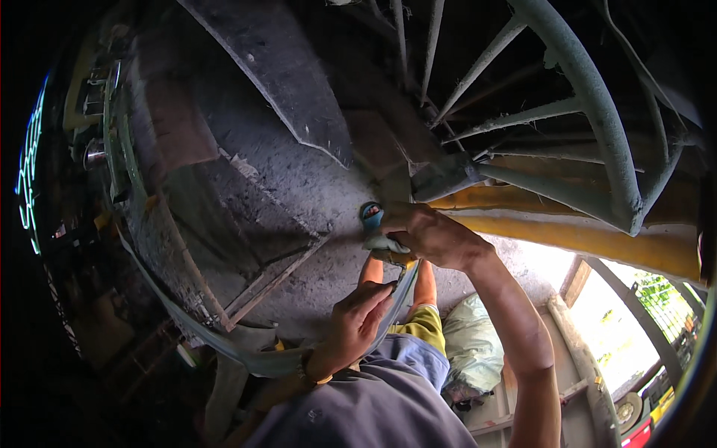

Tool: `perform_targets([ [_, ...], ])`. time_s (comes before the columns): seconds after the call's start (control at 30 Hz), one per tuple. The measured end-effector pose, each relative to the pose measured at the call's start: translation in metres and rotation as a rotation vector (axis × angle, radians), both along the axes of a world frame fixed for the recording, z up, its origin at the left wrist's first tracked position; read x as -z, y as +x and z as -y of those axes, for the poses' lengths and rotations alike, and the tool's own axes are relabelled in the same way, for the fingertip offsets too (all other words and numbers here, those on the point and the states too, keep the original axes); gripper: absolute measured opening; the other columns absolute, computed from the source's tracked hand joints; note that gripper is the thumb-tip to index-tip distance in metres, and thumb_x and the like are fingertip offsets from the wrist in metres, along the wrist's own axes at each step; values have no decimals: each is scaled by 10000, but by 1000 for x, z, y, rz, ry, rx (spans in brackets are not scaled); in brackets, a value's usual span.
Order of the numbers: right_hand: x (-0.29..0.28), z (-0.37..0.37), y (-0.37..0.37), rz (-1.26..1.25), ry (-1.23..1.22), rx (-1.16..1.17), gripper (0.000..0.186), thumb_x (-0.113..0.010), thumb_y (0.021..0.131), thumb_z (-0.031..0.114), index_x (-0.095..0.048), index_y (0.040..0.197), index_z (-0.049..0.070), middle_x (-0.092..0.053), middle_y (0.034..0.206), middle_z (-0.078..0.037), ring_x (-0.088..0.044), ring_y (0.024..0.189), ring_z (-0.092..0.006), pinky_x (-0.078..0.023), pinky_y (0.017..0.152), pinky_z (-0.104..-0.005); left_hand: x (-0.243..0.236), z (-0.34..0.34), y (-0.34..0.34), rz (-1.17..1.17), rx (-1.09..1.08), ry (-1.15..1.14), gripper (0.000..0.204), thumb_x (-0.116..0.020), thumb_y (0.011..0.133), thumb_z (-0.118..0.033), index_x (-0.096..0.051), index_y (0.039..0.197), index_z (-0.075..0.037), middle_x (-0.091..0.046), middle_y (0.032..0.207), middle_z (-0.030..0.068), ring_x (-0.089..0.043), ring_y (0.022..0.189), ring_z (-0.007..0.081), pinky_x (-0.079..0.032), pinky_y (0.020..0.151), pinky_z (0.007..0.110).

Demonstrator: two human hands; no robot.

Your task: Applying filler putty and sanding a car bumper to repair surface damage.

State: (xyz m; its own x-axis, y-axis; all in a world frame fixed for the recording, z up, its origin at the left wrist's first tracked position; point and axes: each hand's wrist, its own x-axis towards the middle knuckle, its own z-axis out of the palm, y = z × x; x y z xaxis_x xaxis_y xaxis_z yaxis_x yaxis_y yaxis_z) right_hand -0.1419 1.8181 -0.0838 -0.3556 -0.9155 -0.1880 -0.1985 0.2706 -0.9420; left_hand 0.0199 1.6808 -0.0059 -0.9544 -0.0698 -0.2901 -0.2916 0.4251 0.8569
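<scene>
My right hand (pixel 439 236) is closed around a bunched, pale end of a long grey-green strip (pixel 272 364), just above my legs. Lower and to the left, my left hand (pixel 354 328) has its fingers drawn together at a small dark, thin piece that I cannot make out. From beneath my right hand the strip runs down past my left hand, then curves away left along the structure. A yellowish bit (pixel 396 257) shows under the right hand. One foot wears a blue sandal (pixel 371 215).
A large grey spoked metal wheel (pixel 597 112) rises at the upper right, above a yellow beam (pixel 597 237). Dusty panels (pixel 276 75) hang ahead. A thin wooden bar (pixel 276 282) stands at the left. By my right leg lies a pale sack (pixel 474 347).
</scene>
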Motion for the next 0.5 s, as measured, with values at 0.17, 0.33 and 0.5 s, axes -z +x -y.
perform_targets([
  [0.17,9,-13,-9,-291,330,115,255,-554,816,39,-626,1060,26,-633,1075,-144,-617,976,-320,-497,860,-406,-6,1,-1,69,33,-18,230,-596,880,0,-594,1107,36,-626,908,174,-644,801,303,-509,705,344],
  [0.33,-19,-18,1,100,213,328,200,-617,864,146,-664,1032,49,-639,942,-111,-646,857,-236,-510,744,-326,-3,3,0,42,-8,12,200,-626,868,-9,-617,1062,37,-633,894,152,-614,720,229,-489,639,295],
  [0.5,-2,-23,1,516,-73,216,212,-596,883,147,-652,1017,-8,-640,992,-115,-612,914,-206,-459,849,-305,-6,1,0,-6,14,-17,201,-621,872,-6,-615,1068,38,-630,890,148,-613,730,215,-489,646,282],
])
